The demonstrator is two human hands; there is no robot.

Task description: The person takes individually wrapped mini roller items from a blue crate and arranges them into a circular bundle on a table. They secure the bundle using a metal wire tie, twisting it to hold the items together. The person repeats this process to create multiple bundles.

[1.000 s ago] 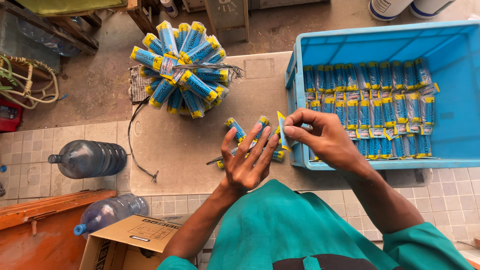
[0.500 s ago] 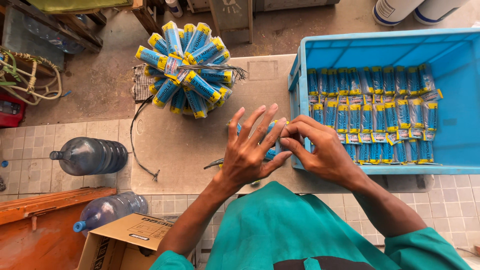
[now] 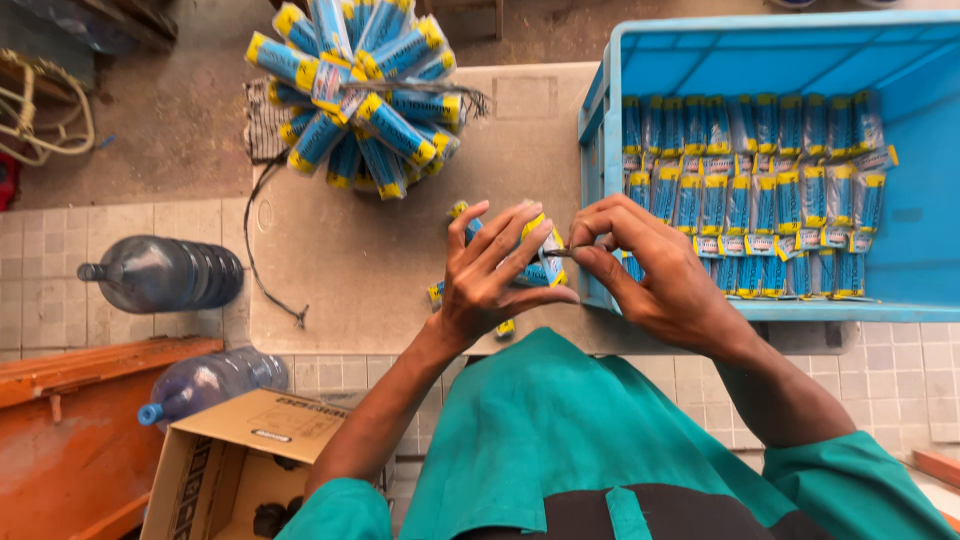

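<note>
My left hand (image 3: pixel 490 275) grips a small bunch of blue-and-yellow packets (image 3: pixel 540 262) just above the grey slab (image 3: pixel 360 270). My right hand (image 3: pixel 650 270) meets it from the right, thumb and forefinger pinching a thin dark wire at the bunch's edge. A few more packets (image 3: pixel 437 293) peek out under the left hand on the slab. A big round cluster of the same packets (image 3: pixel 355 95), bound with wire, sits at the slab's far end. The blue crate (image 3: pixel 900 270) on the right holds several neat rows of packets (image 3: pixel 750 190).
Two large clear water bottles (image 3: pixel 160 272) (image 3: pixel 205 385) lie on the tiled floor at left. An open cardboard box (image 3: pixel 235 460) stands at bottom left beside an orange wooden piece (image 3: pixel 70 420). A loose wire (image 3: pixel 262 270) trails off the slab's left edge.
My right hand brought one packet from the crate side to the left hand. Both hands then closed together on the bunch, and the view shifted nearer, so everything sits higher in the frame.
</note>
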